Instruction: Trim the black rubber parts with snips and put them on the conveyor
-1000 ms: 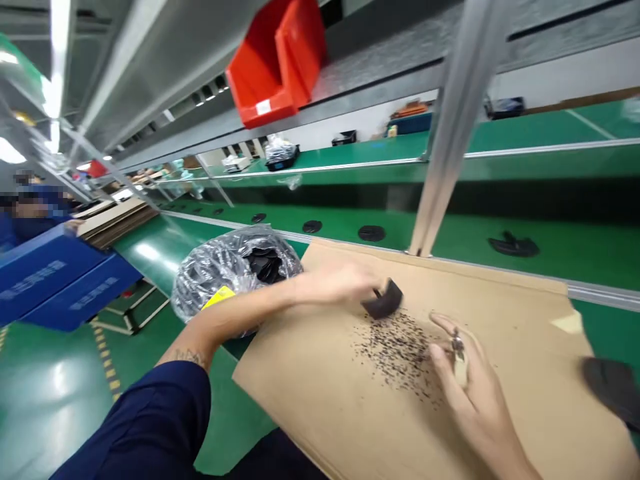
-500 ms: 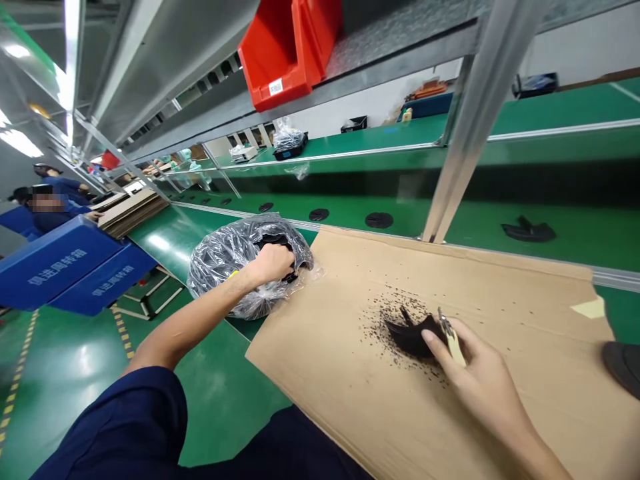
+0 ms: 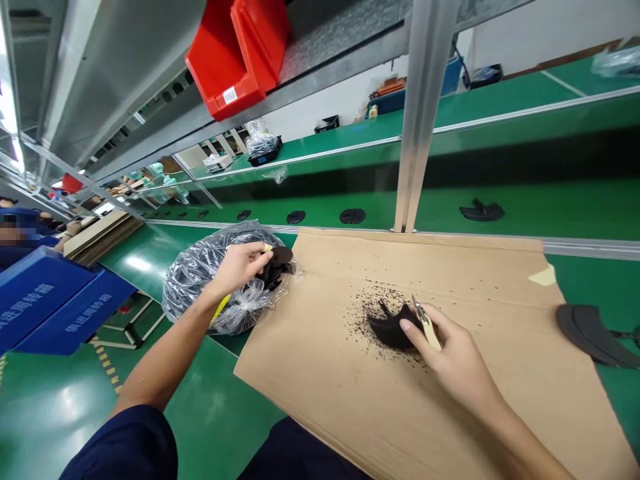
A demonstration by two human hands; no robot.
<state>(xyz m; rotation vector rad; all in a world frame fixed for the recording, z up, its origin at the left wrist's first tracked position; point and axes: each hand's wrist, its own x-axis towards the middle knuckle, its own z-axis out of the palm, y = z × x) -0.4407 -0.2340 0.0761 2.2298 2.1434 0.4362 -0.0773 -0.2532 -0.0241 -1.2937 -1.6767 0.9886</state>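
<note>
At the mouth of a clear plastic bag (image 3: 200,267), my left hand (image 3: 239,268) pinches a curved black plastic part (image 3: 283,257). More black parts (image 3: 270,275) show in the bag's opening, and a pale yellow wrap covers a fingertip of this hand. My right hand (image 3: 453,343) is closed around nippers (image 3: 427,325) with cream handles, their metal jaws pointing away from me. Its thumb also presses on another curved black part (image 3: 393,328), which has a short upright stem and rests on the cardboard sheet (image 3: 350,393). Small black scraps (image 3: 360,313) lie scattered about that part.
Black parts (image 3: 600,333) lie at the cardboard's right edge, and another (image 3: 481,211) sits behind the metal post (image 3: 417,133). Several more line the green surface at the back. A red bin (image 3: 240,60) hangs overhead. Blue boxes (image 3: 65,300) and a co-worker are at left.
My left hand has drawn back and up from inside the bag's opening, and a black part now shows in its fingers. My right hand keeps its hold; the whole view has shifted rightward.
</note>
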